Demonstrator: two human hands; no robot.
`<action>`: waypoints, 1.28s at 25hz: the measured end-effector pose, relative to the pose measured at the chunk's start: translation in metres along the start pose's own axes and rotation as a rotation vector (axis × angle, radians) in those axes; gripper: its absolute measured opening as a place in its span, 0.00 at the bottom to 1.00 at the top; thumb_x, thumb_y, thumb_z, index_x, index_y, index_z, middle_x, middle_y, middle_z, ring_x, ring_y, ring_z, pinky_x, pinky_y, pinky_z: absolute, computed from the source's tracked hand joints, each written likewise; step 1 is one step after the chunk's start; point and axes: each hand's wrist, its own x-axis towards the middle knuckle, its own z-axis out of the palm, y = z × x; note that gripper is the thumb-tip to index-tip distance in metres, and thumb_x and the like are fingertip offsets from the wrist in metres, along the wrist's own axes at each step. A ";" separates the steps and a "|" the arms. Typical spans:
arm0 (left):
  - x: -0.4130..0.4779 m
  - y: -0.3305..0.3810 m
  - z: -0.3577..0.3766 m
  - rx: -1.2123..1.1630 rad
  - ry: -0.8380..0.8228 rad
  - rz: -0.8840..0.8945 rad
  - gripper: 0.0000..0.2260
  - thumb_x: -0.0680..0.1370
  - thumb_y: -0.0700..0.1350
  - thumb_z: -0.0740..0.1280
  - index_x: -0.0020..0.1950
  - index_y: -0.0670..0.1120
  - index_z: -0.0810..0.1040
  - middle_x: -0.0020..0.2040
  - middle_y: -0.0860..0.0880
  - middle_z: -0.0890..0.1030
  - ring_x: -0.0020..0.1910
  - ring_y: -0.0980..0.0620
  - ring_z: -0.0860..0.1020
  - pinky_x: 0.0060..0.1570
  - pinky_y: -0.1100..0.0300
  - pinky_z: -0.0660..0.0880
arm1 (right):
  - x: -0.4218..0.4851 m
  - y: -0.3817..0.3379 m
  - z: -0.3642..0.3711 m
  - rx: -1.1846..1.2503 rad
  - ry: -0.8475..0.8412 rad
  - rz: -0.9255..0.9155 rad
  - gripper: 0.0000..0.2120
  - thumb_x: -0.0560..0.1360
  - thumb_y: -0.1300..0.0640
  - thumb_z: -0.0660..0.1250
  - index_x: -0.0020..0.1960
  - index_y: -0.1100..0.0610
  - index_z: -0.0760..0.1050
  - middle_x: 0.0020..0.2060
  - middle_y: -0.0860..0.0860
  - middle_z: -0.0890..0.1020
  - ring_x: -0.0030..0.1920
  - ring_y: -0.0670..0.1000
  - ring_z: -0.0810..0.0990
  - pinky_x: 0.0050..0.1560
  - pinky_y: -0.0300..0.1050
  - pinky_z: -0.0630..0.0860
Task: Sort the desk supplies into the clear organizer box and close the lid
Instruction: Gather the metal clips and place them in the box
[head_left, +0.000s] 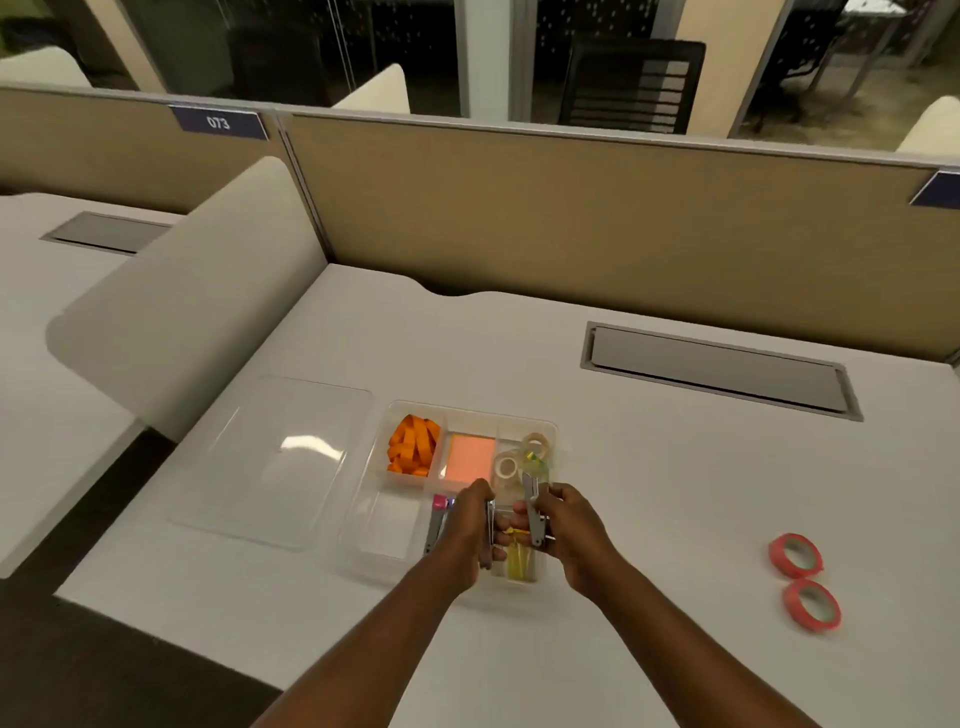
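Note:
The clear organizer box sits open on the white desk. Its back compartments hold orange strips, a pink sticky-note pad and pale tape rolls. My left hand grips a grey metal tool over the front right compartment. My right hand grips a second grey metal tool beside it. A third grey tool with a pink end lies in the box left of my left hand. Yellow items lie under my hands. The clear lid lies flat to the box's left.
Two red tape rolls lie on the desk to the right, apart from the box. A grey cable hatch is set into the desk behind. A tan partition bounds the back; a curved white divider stands at left.

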 end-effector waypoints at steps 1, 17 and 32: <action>0.004 0.000 -0.013 0.038 0.053 0.018 0.14 0.77 0.52 0.57 0.47 0.44 0.76 0.35 0.44 0.78 0.34 0.48 0.75 0.36 0.57 0.72 | 0.002 0.003 0.015 -0.046 0.006 -0.001 0.09 0.77 0.63 0.62 0.56 0.57 0.74 0.47 0.59 0.86 0.45 0.58 0.87 0.47 0.54 0.85; 0.052 -0.006 -0.070 0.832 0.347 0.465 0.17 0.75 0.41 0.72 0.62 0.45 0.75 0.59 0.46 0.82 0.56 0.47 0.80 0.56 0.59 0.76 | 0.018 0.041 0.109 -0.926 0.192 -0.268 0.12 0.79 0.59 0.66 0.61 0.59 0.73 0.54 0.54 0.82 0.52 0.52 0.82 0.48 0.41 0.78; 0.033 0.001 -0.016 0.894 0.370 0.744 0.09 0.76 0.46 0.69 0.56 0.49 0.78 0.57 0.48 0.77 0.48 0.54 0.78 0.44 0.66 0.72 | 0.005 0.020 0.036 -1.036 0.202 -0.461 0.11 0.76 0.50 0.66 0.58 0.50 0.77 0.59 0.48 0.77 0.55 0.51 0.80 0.53 0.48 0.79</action>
